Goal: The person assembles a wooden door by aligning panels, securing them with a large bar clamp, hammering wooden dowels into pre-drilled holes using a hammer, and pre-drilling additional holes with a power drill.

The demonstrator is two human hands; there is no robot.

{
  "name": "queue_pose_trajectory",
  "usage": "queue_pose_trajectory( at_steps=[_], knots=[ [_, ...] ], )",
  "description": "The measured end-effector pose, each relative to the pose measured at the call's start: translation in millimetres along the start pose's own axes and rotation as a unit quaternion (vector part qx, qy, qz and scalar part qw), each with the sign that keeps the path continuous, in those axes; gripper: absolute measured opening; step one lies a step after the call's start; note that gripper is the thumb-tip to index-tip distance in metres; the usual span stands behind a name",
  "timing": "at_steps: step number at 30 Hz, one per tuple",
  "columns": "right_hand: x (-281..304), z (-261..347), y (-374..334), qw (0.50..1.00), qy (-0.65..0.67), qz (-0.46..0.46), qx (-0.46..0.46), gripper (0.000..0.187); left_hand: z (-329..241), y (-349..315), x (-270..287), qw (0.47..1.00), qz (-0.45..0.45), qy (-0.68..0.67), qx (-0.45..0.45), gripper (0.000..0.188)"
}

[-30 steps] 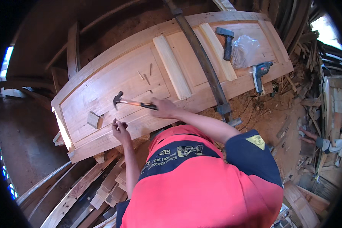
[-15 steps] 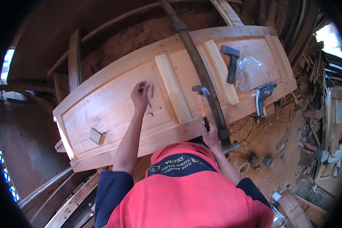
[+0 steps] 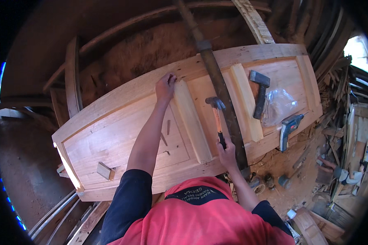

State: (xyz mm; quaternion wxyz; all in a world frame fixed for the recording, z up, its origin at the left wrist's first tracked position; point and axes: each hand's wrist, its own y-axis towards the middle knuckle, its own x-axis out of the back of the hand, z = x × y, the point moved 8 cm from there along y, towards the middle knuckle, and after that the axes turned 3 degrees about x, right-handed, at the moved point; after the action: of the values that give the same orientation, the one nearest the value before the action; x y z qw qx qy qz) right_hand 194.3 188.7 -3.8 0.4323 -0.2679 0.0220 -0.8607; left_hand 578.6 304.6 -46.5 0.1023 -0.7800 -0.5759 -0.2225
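A pale wooden panelled door [image 3: 122,108] lies flat before me. My left hand [image 3: 166,87] is at its far rail, by the top end of a raised cross rail [image 3: 192,122]. Its fingers are pinched together; whatever is between them is too small to make out. My right hand [image 3: 227,154] grips the lower handle of a hammer [image 3: 217,118], whose head is above the panel beside a long metal bar clamp [image 3: 225,94] across the door. Thin dark wood slivers [image 3: 164,139] lie on the left panel, below my left forearm's reach.
On the door's right part rest a mallet [image 3: 261,94], a clear plastic bag [image 3: 279,107] and a power drill [image 3: 289,131]. A small wood block [image 3: 105,170] sits at the left. Offcuts and cans litter the floor at right, where another person [image 3: 347,173] is.
My left hand has moved away from me and rightward, from over the left panel to the far rail. The hammer stays in my right hand. The view has shifted slightly.
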Motion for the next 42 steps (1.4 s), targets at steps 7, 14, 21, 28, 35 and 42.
queue_pose_trajectory(
  at_steps=[7,14,21,28,35,42],
  knots=[
    [-39.2,27.7,47.8,0.997,0.019,0.025,0.064,0.025,-19.8,-9.8,-3.8,0.974,0.042,0.148,-0.168,0.017],
    [-54.1,89.9,80.4,0.992,0.007,0.010,0.122,0.024,-13.8,3.0,-6.5,0.971,0.114,0.180,-0.103,0.025],
    [-53.9,133.2,95.7,0.980,-0.006,0.025,0.197,0.026,-16.9,5.1,-9.2,0.969,0.109,0.213,-0.061,0.029],
    [-73.4,117.6,110.9,0.979,-0.141,0.077,0.128,0.027,-7.8,8.3,-9.2,0.958,0.129,0.250,-0.060,0.027],
    [-37.2,169.9,87.1,0.953,0.046,-0.053,0.296,0.026,-5.9,0.7,2.8,0.986,0.076,0.138,-0.053,0.028],
    [-72.9,103.7,108.0,0.976,-0.188,0.103,0.036,0.027,10.5,-95.3,82.4,0.992,-0.039,0.117,-0.038,0.032]
  ],
)
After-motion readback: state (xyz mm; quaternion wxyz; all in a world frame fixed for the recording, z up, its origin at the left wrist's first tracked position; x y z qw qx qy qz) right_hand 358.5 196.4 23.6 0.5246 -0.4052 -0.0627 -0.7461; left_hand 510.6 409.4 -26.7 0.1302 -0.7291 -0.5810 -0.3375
